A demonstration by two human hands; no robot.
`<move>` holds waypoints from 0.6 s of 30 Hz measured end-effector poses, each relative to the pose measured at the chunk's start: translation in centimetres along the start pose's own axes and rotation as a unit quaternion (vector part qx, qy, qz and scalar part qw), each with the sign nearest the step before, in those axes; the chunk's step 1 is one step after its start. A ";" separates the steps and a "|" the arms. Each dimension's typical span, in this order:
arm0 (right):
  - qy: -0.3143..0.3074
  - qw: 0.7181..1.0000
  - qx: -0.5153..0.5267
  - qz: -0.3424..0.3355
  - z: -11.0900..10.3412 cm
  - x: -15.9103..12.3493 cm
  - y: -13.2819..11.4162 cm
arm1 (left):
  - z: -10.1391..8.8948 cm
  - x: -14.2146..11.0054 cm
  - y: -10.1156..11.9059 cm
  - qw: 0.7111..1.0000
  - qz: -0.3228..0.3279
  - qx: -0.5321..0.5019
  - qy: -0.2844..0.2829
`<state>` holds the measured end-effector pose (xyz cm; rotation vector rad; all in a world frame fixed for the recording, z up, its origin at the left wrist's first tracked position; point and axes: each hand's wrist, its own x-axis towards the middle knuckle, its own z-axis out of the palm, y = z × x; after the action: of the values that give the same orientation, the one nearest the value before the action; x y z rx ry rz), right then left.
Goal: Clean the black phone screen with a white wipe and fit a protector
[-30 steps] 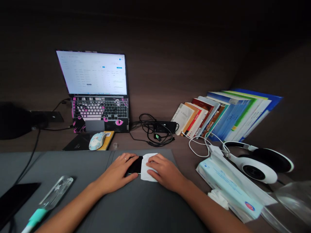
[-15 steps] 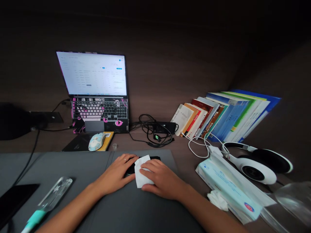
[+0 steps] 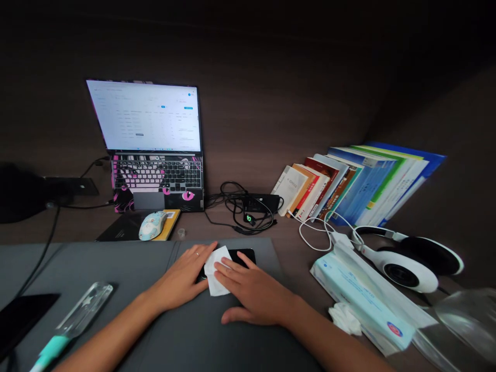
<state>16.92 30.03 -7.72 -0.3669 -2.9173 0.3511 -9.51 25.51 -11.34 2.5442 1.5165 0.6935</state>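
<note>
A black smartphone point(image 3: 244, 256) lies on the grey desk mat point(image 3: 147, 261), partly covered by a white tissue point(image 3: 218, 274). My left hand point(image 3: 186, 276) grips the phone's left end, fingers along the far edge and thumb at the near edge. My right hand point(image 3: 253, 294) lies over the tissue with its fingers stretched out, pressing it against the phone. Its index finger reaches over the bare screen, and its thumb is spread away from the tissue. The phone's left part is hidden under the tissue and my left hand.
An open laptop point(image 3: 143, 119) stands behind, with a mouse point(image 3: 153, 226) before it. Cables point(image 3: 251, 206) and a row of books point(image 3: 329, 186) are at the back. Right are headphones point(image 3: 406, 258), a tissue pack point(image 3: 364, 305) and a crumpled tissue point(image 3: 344, 318); left, a clear-and-teal bottle point(image 3: 83, 312).
The tissue has slid left across the phone, uncovering more of the right side of the screen. My right hand's fingers have spread and its thumb has come off the tissue.
</note>
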 end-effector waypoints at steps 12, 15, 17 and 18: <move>0.001 0.999 -0.014 0.042 0.4 0.2 -0.7 | -0.1 -0.1 -0.2 1.000 0.002 0.008 -0.007; -0.005 0.999 -0.015 0.050 0.4 0.2 -0.6 | -0.2 0.0 0.0 1.000 0.007 0.005 -0.010; -0.018 0.999 -0.013 0.042 0.2 0.2 -0.7 | -0.4 0.2 0.1 1.000 0.011 -0.002 -0.018; -0.023 0.999 -0.012 0.043 0.2 0.2 -0.7 | -0.5 0.2 0.2 1.000 0.012 -0.005 -0.021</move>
<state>16.51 29.39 -7.65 -0.4954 -2.9587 0.3411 -9.48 25.53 -10.76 2.5582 1.4682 0.6437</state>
